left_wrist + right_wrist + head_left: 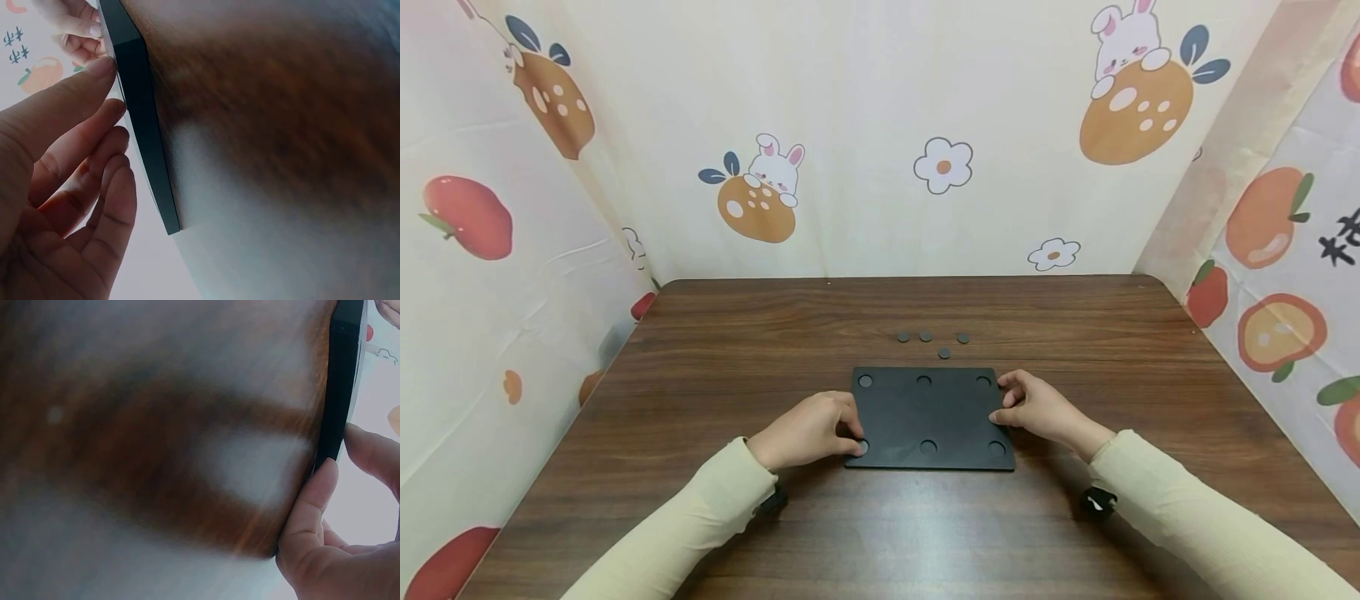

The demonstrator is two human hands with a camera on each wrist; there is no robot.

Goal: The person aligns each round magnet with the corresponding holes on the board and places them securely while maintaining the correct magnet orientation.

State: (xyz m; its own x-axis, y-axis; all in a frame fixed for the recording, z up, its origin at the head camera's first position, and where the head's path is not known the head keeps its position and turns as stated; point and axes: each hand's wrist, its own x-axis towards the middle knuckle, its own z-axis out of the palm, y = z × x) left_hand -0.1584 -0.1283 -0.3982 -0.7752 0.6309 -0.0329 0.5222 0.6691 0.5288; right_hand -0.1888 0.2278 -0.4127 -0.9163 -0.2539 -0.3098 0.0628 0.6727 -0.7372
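A flat black board (928,417) with round recesses along its far and near edges lies on the table. My left hand (817,429) has its thumb and index finger curled at a small dark disc (863,447) in the near left recess, fingertips right at its edge. The left wrist view shows the thumb (94,72) at the board's face, with the other fingers curled below. My right hand (1037,408) grips the board's right edge, thumb on top and a finger (319,487) against the side. Another disc (866,381) fills the far left recess.
Behind the board, several loose discs (926,337) lie on the brown wooden table (737,333). A pale curtain (865,100) printed with fruit and rabbits hangs beyond the table's far edge and at both sides.
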